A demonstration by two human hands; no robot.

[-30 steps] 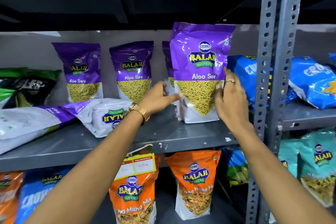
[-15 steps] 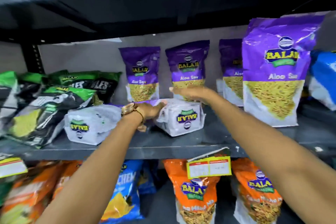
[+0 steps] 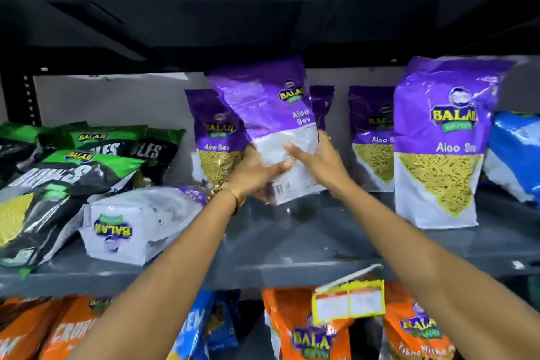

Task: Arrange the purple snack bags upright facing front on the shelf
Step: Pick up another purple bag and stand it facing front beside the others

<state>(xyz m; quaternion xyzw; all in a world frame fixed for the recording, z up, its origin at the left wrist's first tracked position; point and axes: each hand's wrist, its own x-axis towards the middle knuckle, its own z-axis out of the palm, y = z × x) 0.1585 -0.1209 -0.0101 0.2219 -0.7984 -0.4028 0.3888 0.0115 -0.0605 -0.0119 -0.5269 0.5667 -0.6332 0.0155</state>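
A purple-and-white foil snack bag labelled "Aloo Sev" [image 3: 273, 126] is held between both hands above the grey metal shelf board [image 3: 306, 240]. The bag is tilted, its top leaning away to the left, and its back or side panel is turned toward the camera, so the front is not squarely shown. The left hand [image 3: 257, 175] is wrapped around the lower white part of the bag, with the thumb laid across the panel; a gold bracelet [image 3: 230, 193] is worn at its wrist. The right hand [image 3: 318, 161] is closed on the bag's lower right edge, its fingers [image 3: 295, 150] pressed flat on the white panel, and a ring is seen on one finger. The bag's bottom edge is carried just above the shelf board; whether it touches cannot be told because of blur.

Just behind the left hand's fingers, a purple foil bag with a yellow window [image 3: 217, 137] is stood upright, facing front. Behind and to the right of the right hand's fingers, another upright purple bag [image 3: 372, 137] is placed at the back, and further right and nearer the camera a large upright purple bag [image 3: 441, 143] is stood facing front. Below and to the left of the left wrist, a purple-and-white bag lying flat [image 3: 137, 222] is seen with its logo upside down. Further left, green-and-black snack bags [image 3: 73, 166] are piled.
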